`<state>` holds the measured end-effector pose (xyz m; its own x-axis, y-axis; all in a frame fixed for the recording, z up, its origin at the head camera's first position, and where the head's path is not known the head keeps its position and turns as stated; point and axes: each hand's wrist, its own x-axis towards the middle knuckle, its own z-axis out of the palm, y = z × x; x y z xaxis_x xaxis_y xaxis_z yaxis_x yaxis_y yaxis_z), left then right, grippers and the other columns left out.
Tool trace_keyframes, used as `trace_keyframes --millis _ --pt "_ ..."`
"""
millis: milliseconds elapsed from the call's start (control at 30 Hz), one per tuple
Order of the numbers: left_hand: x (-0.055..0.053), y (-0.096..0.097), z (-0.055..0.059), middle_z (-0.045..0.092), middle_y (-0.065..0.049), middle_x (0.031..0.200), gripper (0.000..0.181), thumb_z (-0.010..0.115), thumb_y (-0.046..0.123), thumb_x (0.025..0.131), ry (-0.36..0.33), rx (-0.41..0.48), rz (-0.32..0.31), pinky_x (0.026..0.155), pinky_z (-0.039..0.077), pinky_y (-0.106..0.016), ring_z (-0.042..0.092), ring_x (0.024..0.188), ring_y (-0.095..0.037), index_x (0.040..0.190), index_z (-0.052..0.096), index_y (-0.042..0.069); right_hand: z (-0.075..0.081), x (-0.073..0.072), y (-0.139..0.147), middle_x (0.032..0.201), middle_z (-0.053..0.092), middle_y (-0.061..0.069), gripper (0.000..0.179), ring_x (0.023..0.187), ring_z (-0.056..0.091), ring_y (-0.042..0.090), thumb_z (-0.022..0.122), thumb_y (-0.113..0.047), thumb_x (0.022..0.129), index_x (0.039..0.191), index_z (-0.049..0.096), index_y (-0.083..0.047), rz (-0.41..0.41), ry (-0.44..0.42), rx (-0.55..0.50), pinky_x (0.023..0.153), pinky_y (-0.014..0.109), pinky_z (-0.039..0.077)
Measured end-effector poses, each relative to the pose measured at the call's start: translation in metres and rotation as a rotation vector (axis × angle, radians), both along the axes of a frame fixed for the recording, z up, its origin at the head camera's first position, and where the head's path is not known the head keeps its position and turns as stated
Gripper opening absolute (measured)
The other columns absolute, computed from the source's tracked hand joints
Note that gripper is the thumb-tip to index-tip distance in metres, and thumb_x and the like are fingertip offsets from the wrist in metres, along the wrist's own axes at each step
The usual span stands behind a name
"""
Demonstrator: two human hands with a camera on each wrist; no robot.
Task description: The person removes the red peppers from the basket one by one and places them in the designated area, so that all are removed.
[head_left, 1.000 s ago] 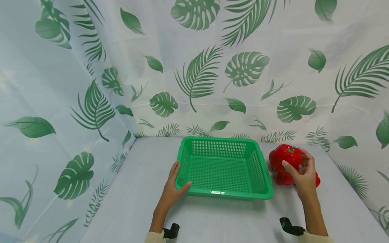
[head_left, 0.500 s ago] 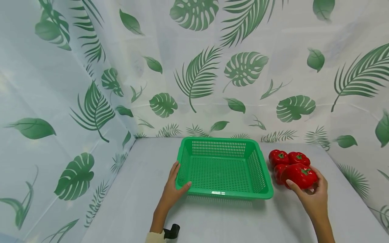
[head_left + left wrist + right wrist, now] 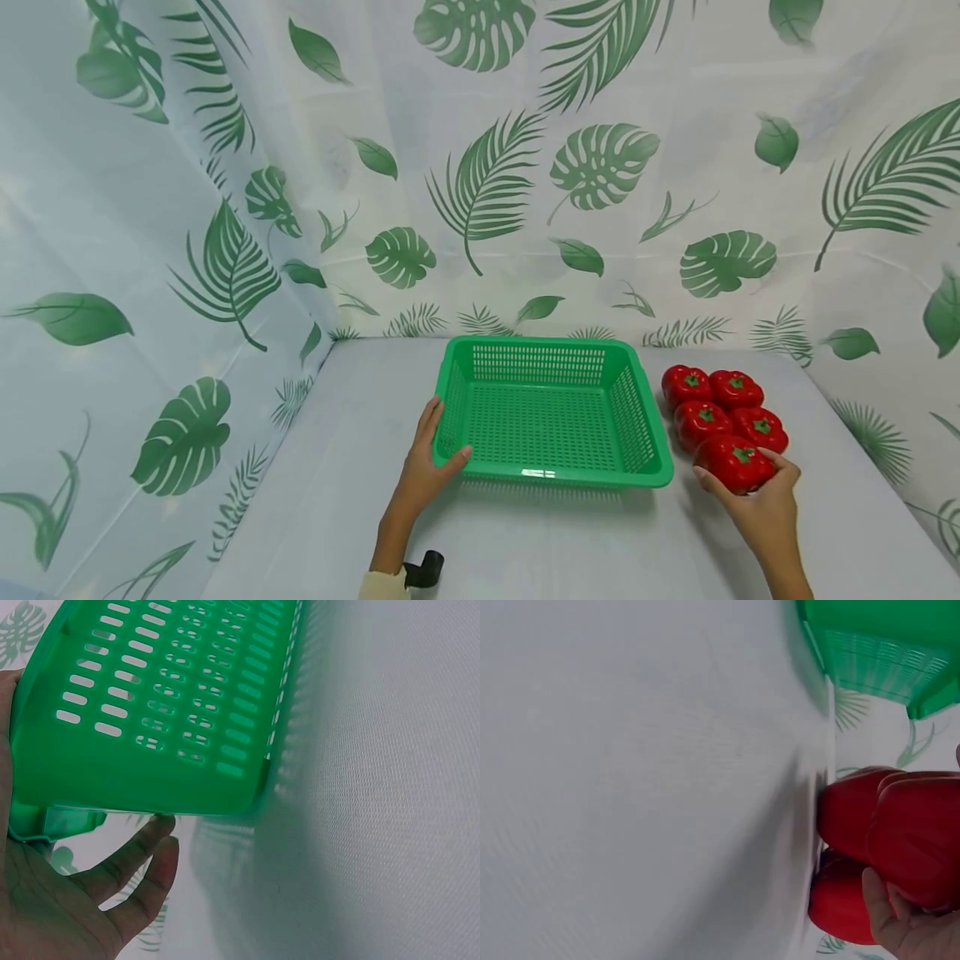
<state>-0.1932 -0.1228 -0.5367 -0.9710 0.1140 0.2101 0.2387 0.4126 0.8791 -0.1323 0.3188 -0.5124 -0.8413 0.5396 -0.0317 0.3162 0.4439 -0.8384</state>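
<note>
My right hand (image 3: 765,500) grips a glossy red bell pepper (image 3: 731,463) with a green stem, thumb on its left and fingers on its right. The held pepper (image 3: 919,836) overlaps other peppers in the right wrist view. Behind it, several more red bell peppers (image 3: 701,423) lie in two close rows. Nearer the middle stands a green plastic basket (image 3: 555,477) with slotted walls and a bare bottom. My left hand (image 3: 427,467) holds its front left corner, thumb at the front rim and fingers along the left side. Two fingertips (image 3: 161,825) show just beneath the basket rim in the left wrist view.
A white cloth (image 3: 360,400) covers the table. Leaf-printed sheets (image 3: 510,292) rise along the back and both sides. A black strap mount (image 3: 424,570) sits at the left wrist. The peppers stand just right of the basket.
My right hand has carried the pepper from above the back row toward the front of the group, uncovering the peppers behind. The left hand and basket have stayed in place.
</note>
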Motion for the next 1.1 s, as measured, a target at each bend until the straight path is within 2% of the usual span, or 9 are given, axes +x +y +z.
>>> trace_keyframes --millis 133,267,500,733,900,1100 --pt "0.000 0.000 0.001 0.011 -0.001 0.165 0.085 0.069 0.037 0.089 0.007 0.006 -0.007 0.114 0.024 -0.063 0.011 0.152 -0.029 0.157 0.022 0.014 -0.006 -0.001 -0.002 0.149 0.020 0.037 0.102 0.141 0.020 0.053 0.076 -0.026 0.084 0.149 0.002 0.001 -0.004 -0.042 0.007 0.101 0.070 0.033" --pt "-0.001 0.001 0.002 0.011 -0.003 0.165 0.084 0.070 0.031 0.089 0.010 0.014 -0.009 0.114 0.024 -0.064 0.011 0.152 -0.030 0.156 0.022 0.014 -0.007 -0.003 -0.005 0.146 0.021 0.038 0.099 0.139 0.022 0.054 0.075 -0.024 0.085 0.148 0.003 0.004 -0.015 -0.042 0.006 0.102 0.069 0.032" --pt "-0.003 0.001 0.000 0.012 -0.002 0.165 0.086 0.069 0.039 0.088 0.005 0.009 0.005 0.115 0.023 -0.063 0.011 0.152 -0.026 0.157 0.023 0.016 -0.013 -0.005 -0.007 0.145 0.022 0.039 0.102 0.138 0.023 0.055 0.077 -0.021 0.082 0.148 0.004 0.006 -0.008 -0.048 0.047 0.104 0.069 0.030" --pt "-0.002 0.001 -0.005 0.012 0.001 0.165 0.086 0.069 0.042 0.087 -0.001 -0.011 0.019 0.115 0.025 -0.062 0.012 0.152 -0.026 0.156 0.023 0.017 -0.019 -0.007 -0.006 0.145 0.019 0.041 0.105 0.138 0.021 0.056 0.078 -0.020 0.081 0.147 0.002 0.008 0.019 -0.099 0.066 0.106 0.069 0.028" --pt "-0.002 0.001 -0.005 0.011 0.004 0.165 0.086 0.068 0.042 0.088 0.008 -0.009 0.012 0.114 0.025 -0.063 0.011 0.152 -0.026 0.156 0.023 0.017 -0.020 -0.011 -0.007 0.144 0.018 0.041 0.104 0.139 0.018 0.057 0.078 -0.017 0.081 0.147 0.001 0.008 0.024 -0.095 0.072 0.106 0.069 0.026" --pt "-0.003 0.000 -0.006 0.012 0.001 0.165 0.084 0.069 0.036 0.089 0.017 -0.006 0.010 0.113 0.025 -0.064 0.011 0.152 -0.027 0.156 0.023 0.017 -0.022 -0.013 -0.007 0.144 0.016 0.041 0.105 0.140 0.015 0.057 0.078 -0.018 0.081 0.146 -0.001 0.007 0.030 -0.111 0.076 0.105 0.069 0.024"
